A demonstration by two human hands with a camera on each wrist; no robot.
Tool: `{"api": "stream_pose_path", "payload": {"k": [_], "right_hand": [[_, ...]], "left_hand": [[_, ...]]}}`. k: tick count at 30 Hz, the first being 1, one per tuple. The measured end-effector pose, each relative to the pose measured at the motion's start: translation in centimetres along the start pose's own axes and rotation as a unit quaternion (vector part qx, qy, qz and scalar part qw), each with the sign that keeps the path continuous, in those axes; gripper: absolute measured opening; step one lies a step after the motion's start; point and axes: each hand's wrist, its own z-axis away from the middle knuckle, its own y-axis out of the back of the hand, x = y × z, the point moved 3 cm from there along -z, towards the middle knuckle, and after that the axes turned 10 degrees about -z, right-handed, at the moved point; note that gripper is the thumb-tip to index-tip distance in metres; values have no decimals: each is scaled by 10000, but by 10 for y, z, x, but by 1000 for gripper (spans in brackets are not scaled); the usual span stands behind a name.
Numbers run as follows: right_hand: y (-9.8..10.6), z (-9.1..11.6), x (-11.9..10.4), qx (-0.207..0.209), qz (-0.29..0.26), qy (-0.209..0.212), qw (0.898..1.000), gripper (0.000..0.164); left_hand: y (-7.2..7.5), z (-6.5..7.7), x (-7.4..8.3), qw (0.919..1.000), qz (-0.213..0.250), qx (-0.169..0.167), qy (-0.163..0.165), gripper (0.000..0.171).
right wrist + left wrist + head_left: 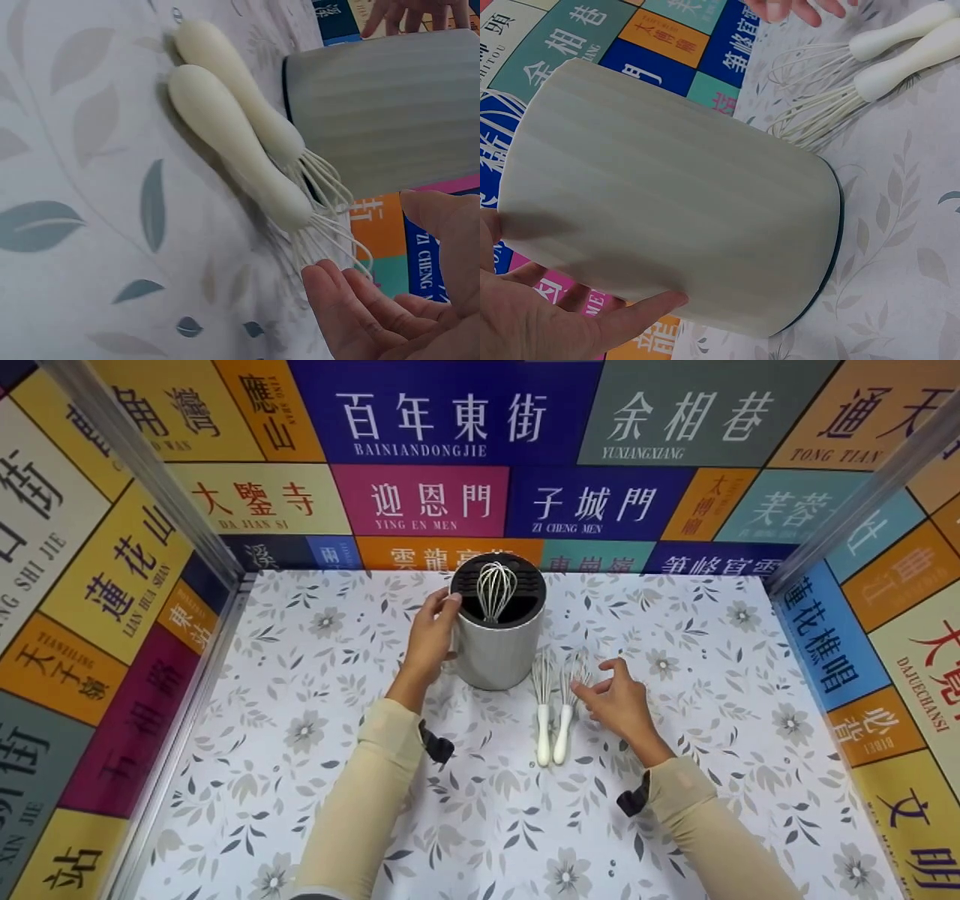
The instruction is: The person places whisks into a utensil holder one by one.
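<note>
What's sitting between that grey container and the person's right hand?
Two white-handled whisks lie side by side between the container and the right hand; the head view shows this.

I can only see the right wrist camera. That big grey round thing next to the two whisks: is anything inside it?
Observer: Yes, a third whisk stands in the holder, wire end up.

Operator: Cool! My picture cuts off the holder's top. What colour is it?

Observer: The top is black, seen from the head camera.

Operator: What sleeves is the person wearing? I only see hands.

Observer: Long beige sleeves, on both arms.
</note>
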Motion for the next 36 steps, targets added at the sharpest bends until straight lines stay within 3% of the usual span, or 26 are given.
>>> {"api": "stream_pose_path", "payload": {"k": [10, 25, 36], "right_hand": [[-14, 8, 16, -162, 20, -424, 9990, 80], [-30, 12, 25, -282, -668, -1044, 9919, 67], [-39, 11, 26, -298, -1092, -1346, 9844, 46]], "left_hand": [[0, 0, 0, 10000, -60, 15, -71, 56], [1, 0, 0, 10000, -52, -37, -17, 58], [0, 0, 0, 10000, -70, 21, -40, 57]]}}
